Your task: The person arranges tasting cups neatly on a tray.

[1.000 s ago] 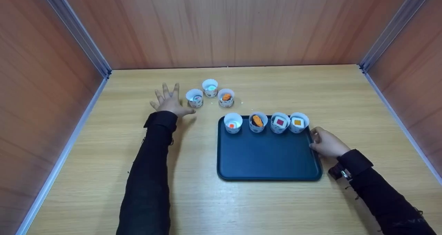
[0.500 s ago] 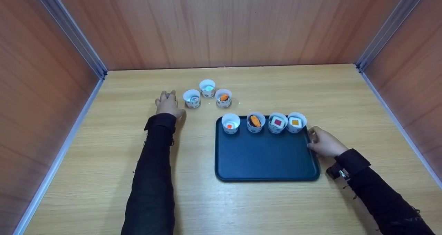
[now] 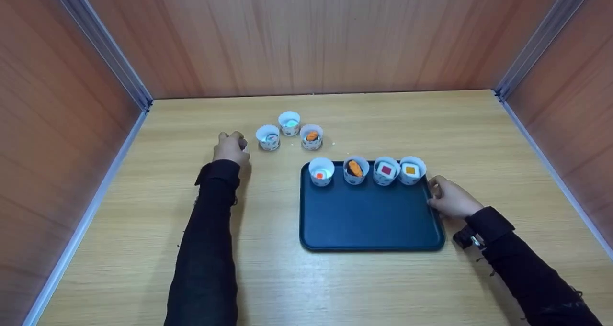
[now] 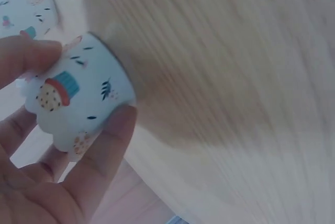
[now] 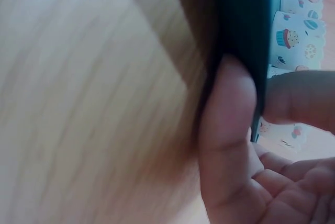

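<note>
My left hand [image 3: 231,149] grips a white paper baking cup [image 4: 86,93] printed with cupcakes, thumb on one side and fingers on the other; in the head view the hand hides most of this cup. Just right of it stand a cup with a pale piece inside [image 3: 268,144], another with a greenish piece [image 3: 290,130] and a third with an orange-topped piece [image 3: 312,144]. My right hand [image 3: 452,199] pinches the right rim of a dark tray [image 3: 371,220], one digit under the edge and one over it in the right wrist view.
Along the tray's far edge several paper cups stand in a row, from one with a small orange-red piece [image 3: 322,180] to one with a yellow-centred white square [image 3: 411,171]. Wood panels [image 3: 311,39] wall in the table [image 3: 268,278] at the back and both sides.
My left hand was spread wide beside the cups; its fingers have since curled in round a paper cup. The right hand keeps its place on the tray rim.
</note>
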`<action>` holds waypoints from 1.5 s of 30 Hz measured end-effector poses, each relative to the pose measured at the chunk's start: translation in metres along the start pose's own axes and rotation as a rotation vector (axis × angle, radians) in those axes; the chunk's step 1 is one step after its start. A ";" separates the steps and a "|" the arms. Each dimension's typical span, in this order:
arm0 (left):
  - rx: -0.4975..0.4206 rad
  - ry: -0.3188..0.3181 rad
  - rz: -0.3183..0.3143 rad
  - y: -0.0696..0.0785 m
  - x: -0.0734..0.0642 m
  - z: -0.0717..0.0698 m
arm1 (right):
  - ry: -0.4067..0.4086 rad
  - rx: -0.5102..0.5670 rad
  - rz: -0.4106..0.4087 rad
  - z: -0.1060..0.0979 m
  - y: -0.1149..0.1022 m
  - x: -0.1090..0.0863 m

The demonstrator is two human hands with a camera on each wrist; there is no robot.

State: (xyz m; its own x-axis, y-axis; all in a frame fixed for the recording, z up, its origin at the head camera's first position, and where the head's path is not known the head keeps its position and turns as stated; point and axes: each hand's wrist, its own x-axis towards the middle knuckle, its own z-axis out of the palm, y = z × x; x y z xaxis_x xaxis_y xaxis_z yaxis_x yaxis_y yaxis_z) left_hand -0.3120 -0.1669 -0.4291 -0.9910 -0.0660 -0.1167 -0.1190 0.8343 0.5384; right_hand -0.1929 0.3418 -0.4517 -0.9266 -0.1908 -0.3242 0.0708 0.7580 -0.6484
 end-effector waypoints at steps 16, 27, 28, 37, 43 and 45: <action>0.004 -0.023 0.170 0.021 -0.035 0.008 | 0.013 -0.003 0.010 0.000 0.000 0.006; 0.013 0.016 0.433 0.066 -0.086 0.021 | 0.005 0.010 0.017 -0.002 0.000 0.007; 0.011 0.006 0.454 0.069 -0.090 0.023 | 0.005 0.014 0.011 -0.003 0.000 0.007; 0.010 -0.203 0.538 0.090 -0.112 0.055 | 0.006 0.025 -0.006 -0.003 0.001 0.008; 0.052 -0.304 0.532 0.097 -0.117 0.075 | 0.007 0.028 -0.004 -0.003 0.001 0.007; 0.057 -0.325 0.541 0.098 -0.120 0.079 | 0.005 0.024 -0.003 -0.003 0.000 0.007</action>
State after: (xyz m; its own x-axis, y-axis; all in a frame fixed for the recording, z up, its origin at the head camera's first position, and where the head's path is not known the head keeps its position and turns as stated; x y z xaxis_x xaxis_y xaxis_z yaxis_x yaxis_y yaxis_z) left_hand -0.2004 -0.0343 -0.4283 -0.8395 0.5354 -0.0925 0.4060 0.7313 0.5481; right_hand -0.2007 0.3425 -0.4524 -0.9287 -0.1901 -0.3184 0.0765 0.7419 -0.6661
